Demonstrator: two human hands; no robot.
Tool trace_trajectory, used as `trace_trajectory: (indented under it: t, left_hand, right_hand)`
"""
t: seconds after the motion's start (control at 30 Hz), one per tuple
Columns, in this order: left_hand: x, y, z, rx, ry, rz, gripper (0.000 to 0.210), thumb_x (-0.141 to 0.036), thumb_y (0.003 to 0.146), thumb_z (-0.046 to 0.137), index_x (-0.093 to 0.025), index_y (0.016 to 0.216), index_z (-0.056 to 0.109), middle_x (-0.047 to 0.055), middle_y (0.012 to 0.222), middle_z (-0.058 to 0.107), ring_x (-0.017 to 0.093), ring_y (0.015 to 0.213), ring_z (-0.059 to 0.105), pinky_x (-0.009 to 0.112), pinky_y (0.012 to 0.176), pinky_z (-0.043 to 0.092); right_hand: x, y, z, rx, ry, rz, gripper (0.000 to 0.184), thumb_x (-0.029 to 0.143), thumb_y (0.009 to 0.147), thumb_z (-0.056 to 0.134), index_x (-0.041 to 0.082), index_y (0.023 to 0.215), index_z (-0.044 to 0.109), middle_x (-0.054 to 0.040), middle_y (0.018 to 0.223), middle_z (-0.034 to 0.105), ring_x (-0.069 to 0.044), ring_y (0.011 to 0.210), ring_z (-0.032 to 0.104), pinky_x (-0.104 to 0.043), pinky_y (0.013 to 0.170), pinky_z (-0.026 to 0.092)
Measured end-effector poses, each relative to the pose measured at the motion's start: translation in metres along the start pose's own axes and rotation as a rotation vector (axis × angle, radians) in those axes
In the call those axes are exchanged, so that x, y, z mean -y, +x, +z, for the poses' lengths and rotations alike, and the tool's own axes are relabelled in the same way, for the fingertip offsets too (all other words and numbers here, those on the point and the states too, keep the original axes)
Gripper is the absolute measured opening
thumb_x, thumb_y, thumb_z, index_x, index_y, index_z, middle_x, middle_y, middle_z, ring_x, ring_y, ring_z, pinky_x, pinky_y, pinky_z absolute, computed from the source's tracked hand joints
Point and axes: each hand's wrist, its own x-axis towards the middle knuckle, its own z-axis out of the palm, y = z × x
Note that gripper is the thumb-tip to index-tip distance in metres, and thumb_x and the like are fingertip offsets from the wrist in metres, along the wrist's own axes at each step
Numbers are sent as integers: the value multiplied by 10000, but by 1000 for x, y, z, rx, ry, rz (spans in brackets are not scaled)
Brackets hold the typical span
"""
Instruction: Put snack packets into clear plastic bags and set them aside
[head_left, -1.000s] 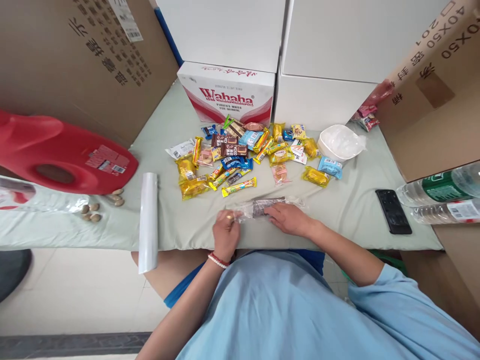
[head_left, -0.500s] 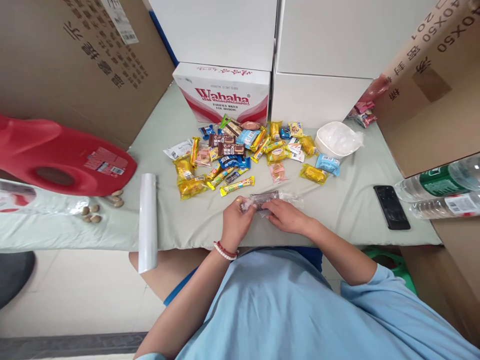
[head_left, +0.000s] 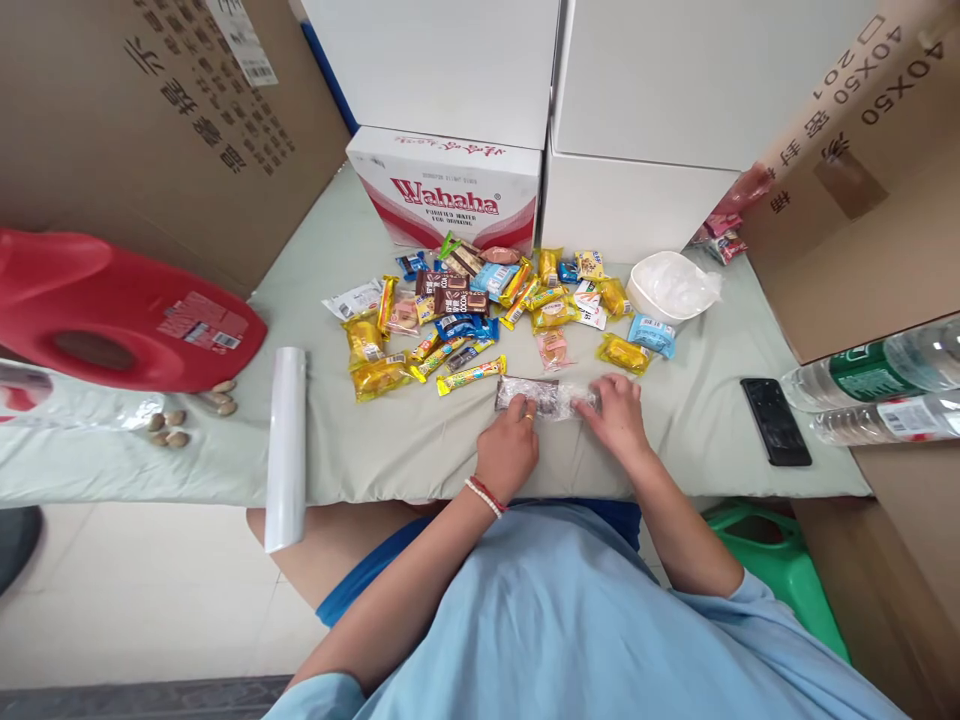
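- While our left hand point(head_left: 508, 455) is resting its fingertips on the dark packet point(head_left: 509, 388), our right hand point(head_left: 621, 420) is curling its thumb and fingers at the loose end of the clear film point(head_left: 568, 401); neither hand is making a full fist, yet we cannot tell whether either is truly gripping or only pressing;
- The dark packet is lying flat on the cloth-covered table point(head_left: 390, 455), between us and the heap of wrapped snacks point(head_left: 463, 304); the film is showing over the packet and spreading crumpled to its right; a yellow bar point(head_left: 471, 375) is lying just beside it, and a pink packet point(head_left: 553, 350) is lying a little beyond;
- We are judging that the step in hand is arranging the film about the packet; the film is looking loose on the right side, so the work seems to be standing partway;
- We are thinking the next move is calling for a steady left hand on the packet and a light, flat touch from the right, such thin film being likely to wrinkle or cling to fingers.
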Motion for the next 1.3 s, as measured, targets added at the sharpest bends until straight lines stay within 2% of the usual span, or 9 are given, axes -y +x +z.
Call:
trace_trajectory:
  t: [0.2,0.43,0.53,0.63,0.8,0.93,1.1,1.2,1.3]
  left_hand:
    - [-1,2,3,15,81,44,515,-112,979,433,-211,1471,553,148,1567,557,252,1027,727,344,742,569]
    - [5,-2,-4,123,27,50,381,-140,940,478,-151,1238,717,173,1600,532,252,943,753,368,782,603]
    - [25,-7,-5,-68,-207,-7,411,-130,923,469,-221,1236,719,89,1465,657,235,1123,724,367,986,582]
    - [42,2,-1,-289,-297,-235,357,-221,985,443,-184,1208,719,130,1280,705,272,1166,691,423,1042,555]
    - [45,35,10,-293,-258,-247,288,-342,929,635,-148,1110,747,181,1151,678,360,1153,625,535,1042,509]
    - [32,36,11,-408,-430,-184,245,-288,881,701,-187,1103,712,116,1083,697,290,1049,651,456,964,533]
    - [-5,6,3,-455,-461,200,232,-132,937,575,-205,1134,673,94,1081,729,222,1005,682,367,879,527]
    - [-25,-5,0,-327,-357,574,377,-81,940,524,-235,1244,685,120,1263,731,259,1249,650,453,1037,491]
    - [-21,-10,1,-175,-389,737,454,-89,939,531,-226,1359,638,136,1415,677,267,1383,579,471,1115,487]
  right_hand:
    - [24,13,-14,180,177,14,190,370,1014,523,242,950,648,-55,890,700,-228,801,637,-314,726,463]
    - [90,51,21,488,207,-193,176,162,999,522,190,949,688,-80,987,745,-208,928,660,-281,820,442]
    - [89,52,36,500,204,-204,221,119,1000,497,166,991,713,-101,1005,730,-211,947,652,-287,860,449]
    - [80,46,40,466,287,-216,255,90,985,497,170,1075,722,-93,1016,715,-206,960,648,-292,889,464]
    - [74,35,39,429,475,-145,242,118,986,501,190,1070,717,-86,1043,694,-190,851,657,-327,846,518]
    - [68,18,32,404,831,80,171,292,1006,580,239,1145,663,-40,1009,699,-171,762,688,-342,774,574]
    - [55,-20,3,369,1330,432,519,638,921,692,286,1292,601,-21,992,721,-201,852,717,-367,774,616]
    - [43,-41,-13,363,1330,496,524,611,870,775,284,1262,657,-37,1058,749,-208,932,708,-343,804,598]
    - [19,-50,-25,264,1286,536,499,556,838,822,285,1236,690,-30,1026,748,-203,922,697,-323,793,583]
